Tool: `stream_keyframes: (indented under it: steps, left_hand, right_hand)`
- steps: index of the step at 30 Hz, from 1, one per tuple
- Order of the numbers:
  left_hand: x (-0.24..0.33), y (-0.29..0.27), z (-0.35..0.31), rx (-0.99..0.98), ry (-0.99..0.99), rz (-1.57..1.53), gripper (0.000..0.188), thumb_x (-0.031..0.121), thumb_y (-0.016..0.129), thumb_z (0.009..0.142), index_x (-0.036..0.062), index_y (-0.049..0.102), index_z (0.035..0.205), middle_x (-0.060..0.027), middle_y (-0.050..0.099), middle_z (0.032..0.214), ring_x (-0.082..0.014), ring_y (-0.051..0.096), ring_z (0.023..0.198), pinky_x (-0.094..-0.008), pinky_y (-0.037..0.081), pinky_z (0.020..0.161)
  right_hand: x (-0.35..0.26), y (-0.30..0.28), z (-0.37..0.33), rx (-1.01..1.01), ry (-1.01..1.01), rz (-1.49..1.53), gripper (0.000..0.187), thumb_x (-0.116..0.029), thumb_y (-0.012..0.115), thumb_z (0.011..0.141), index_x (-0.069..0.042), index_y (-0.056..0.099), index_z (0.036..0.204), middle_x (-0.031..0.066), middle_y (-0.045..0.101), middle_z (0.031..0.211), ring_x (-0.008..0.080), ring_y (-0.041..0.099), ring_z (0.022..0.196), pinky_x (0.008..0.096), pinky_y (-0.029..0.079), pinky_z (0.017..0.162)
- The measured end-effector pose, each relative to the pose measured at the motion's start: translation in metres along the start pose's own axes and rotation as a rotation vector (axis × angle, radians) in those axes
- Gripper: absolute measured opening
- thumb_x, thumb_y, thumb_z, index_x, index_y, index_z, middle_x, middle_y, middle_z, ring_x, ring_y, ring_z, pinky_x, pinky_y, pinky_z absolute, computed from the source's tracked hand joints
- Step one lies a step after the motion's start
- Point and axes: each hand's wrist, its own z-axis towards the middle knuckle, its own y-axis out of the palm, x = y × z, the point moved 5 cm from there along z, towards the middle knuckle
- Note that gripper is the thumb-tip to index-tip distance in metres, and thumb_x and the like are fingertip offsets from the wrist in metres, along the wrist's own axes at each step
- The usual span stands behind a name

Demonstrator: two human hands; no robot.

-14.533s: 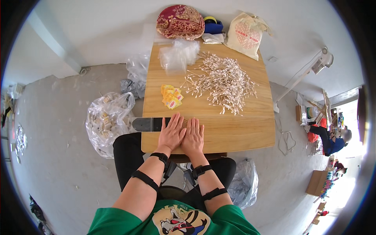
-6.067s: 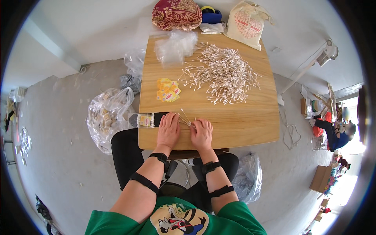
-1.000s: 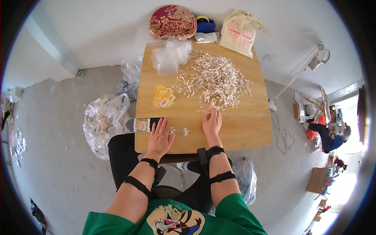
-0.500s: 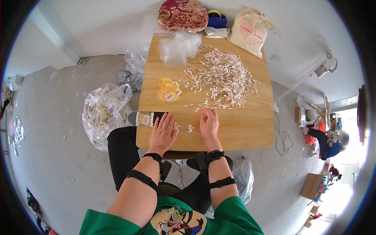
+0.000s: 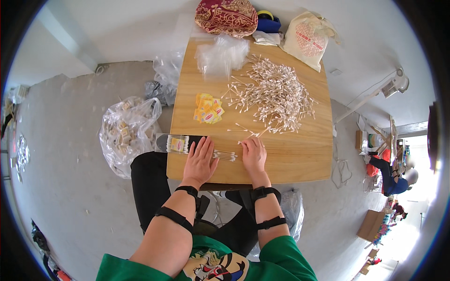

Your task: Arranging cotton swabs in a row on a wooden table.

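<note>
Both hands are apart over a wooden table (image 5: 302, 161); picture its top as a clock face, with 6 o'clock nearest the person. Toward 7, the left hand (image 5: 200, 158) lies flat, fingers extended, partly covering a dark strip (image 5: 161, 143) that juts past the table's left edge at 8. On that strip, left of the fingers, sits a flat pack of swabs (image 5: 177, 144). A short row of swabs (image 5: 226, 155) shows just right of the hand. At 6, the right hand (image 5: 254, 157) bunches its fingers by stray swabs; whether it pinches any, I cannot tell. A large swab heap (image 5: 281, 93) spreads around 1 to 3, yellow cards (image 5: 208, 110) lie at 9, clear bags (image 5: 222, 57) at 11. Bare wood leaves open room from 4 to 5, out to the edge.
</note>
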Motion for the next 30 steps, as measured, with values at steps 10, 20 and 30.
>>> stream_keyframes:
  steps: [10,20,30]
  left_hand:
    - [0.000,0.000,0.000,0.075,0.034,-0.050,0.063,0.034,0.058,0.092,0.0025,0.043,0.144,-0.0109,0.034,0.156,-0.0265,0.029,0.145,-0.0473,0.021,0.119]
    - [0.000,-0.001,-0.001,0.084,0.036,-0.063,0.060,0.035,0.058,0.093,0.0076,0.043,0.145,-0.0113,0.035,0.155,-0.0278,0.030,0.145,-0.0478,0.021,0.118]
    - [0.003,-0.003,0.000,0.084,0.065,-0.034,0.053,0.034,0.055,0.095,0.0185,0.046,0.145,-0.0125,0.036,0.154,-0.0290,0.031,0.144,-0.0490,0.021,0.118]
  right_hand:
    - [-0.051,0.010,-0.003,0.002,-0.107,0.050,0.005,-0.009,0.068,0.082,-0.010,0.066,0.086,0.0071,0.061,0.088,0.0303,0.062,0.083,0.0418,0.051,0.071]
    - [-0.020,-0.002,0.008,0.011,0.021,0.047,0.009,-0.008,0.068,0.081,-0.012,0.067,0.090,0.0068,0.064,0.094,0.0306,0.063,0.089,0.0419,0.052,0.075]
    - [-0.003,-0.002,0.016,-0.102,-0.017,-0.067,0.006,-0.009,0.070,0.079,-0.010,0.065,0.083,0.0070,0.060,0.089,0.0300,0.060,0.092,0.0407,0.050,0.079]
